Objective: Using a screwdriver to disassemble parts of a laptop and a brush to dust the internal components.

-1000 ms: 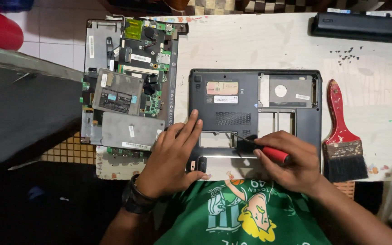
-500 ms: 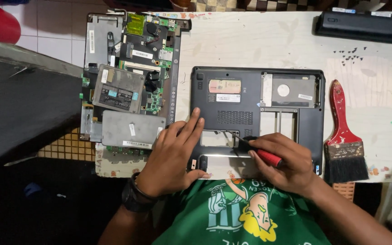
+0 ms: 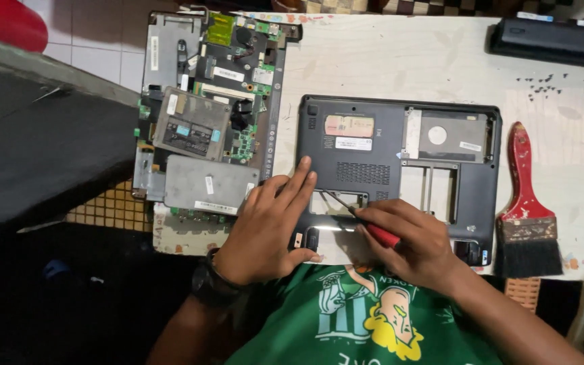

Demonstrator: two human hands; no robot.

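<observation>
A dark grey laptop bottom case [image 3: 380, 159] lies upside down on the white table, with open cut-out bays. My left hand [image 3: 268, 226] rests flat on its near left corner, fingers spread and pressing down. My right hand [image 3: 417, 243] grips a red-handled screwdriver [image 3: 373, 230]. The thin shaft points up and left, and its tip sits at the edge of the rectangular opening near my left fingertips.
A bare laptop motherboard with metal frame [image 3: 204, 115] lies left of the case. A red-handled paint brush with black bristles [image 3: 525, 203] lies to the right. A black battery pack [image 3: 555, 40] sits at the far right, with several small screws [image 3: 539, 84] below it.
The screwdriver has swung from pointing left to angling up-left into the case opening. My left hand stays pressed on the case.
</observation>
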